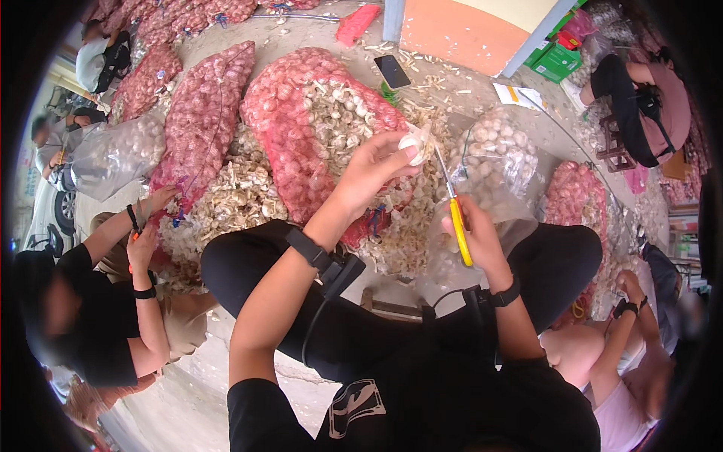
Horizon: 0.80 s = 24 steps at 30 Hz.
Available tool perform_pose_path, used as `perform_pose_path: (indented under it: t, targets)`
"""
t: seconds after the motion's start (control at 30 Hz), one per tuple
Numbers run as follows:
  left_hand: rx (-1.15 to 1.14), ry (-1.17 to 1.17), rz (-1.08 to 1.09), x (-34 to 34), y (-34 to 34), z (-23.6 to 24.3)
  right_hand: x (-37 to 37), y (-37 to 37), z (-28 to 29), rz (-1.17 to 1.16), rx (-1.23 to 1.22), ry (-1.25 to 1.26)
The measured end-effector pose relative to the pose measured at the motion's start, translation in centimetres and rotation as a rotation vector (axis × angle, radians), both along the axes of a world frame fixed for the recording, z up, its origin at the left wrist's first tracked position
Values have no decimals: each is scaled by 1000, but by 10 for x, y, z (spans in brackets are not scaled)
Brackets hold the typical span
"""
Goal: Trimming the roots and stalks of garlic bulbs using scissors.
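My left hand (376,162) pinches a pale garlic bulb (413,148) above an open red mesh sack of garlic (271,105). Just right of it, my right hand (476,226) grips yellow-handled scissors (456,224), their metal blades pointing up beside the bulb. Behind the scissors sits a clear plastic bag of pale bulbs (497,151). Loose peelings and trimmings (233,188) are heaped below and around the sacks.
Co-workers sit at left (98,316), far left (102,64), upper right (655,128) and lower right (617,354). More mesh sacks (203,105) surround me. A phone (392,71) lies near a pillar (459,38); green boxes (556,60) stand behind.
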<state>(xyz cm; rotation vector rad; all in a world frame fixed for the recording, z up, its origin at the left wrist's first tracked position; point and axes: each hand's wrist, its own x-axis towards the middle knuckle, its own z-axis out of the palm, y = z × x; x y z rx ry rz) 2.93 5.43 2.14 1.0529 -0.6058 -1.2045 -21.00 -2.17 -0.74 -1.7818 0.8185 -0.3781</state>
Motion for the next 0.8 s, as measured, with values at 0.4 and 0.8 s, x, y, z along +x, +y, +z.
perform_pose_path:
  t: [0.4,0.8]
  targets:
    - [-23,182,-84,-7,3,-15,9,0,31,81,-473,240]
    - [18,-125,-135,-6,1,-22,7,2,11,-28,-504,313]
